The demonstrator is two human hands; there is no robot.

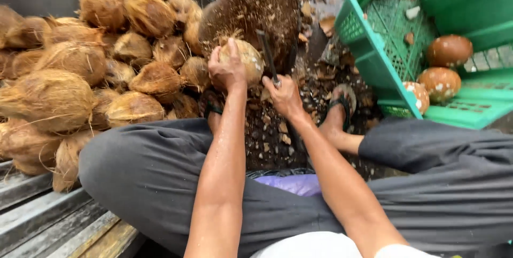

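Left hand [227,70] in firm grip around a round, pale-brown, partly husked coconut [247,59], pressed against a dark, fibre-strewn chopping block [251,9]. Right hand [284,96] closed tight on the handle of a dark metal blade [267,55], angled up beside the coconut. Heaped to the left, shaggy brown coconuts [75,60]; to the right, 3 smooth peeled coconuts [441,82] inside a green plastic crate [368,49].
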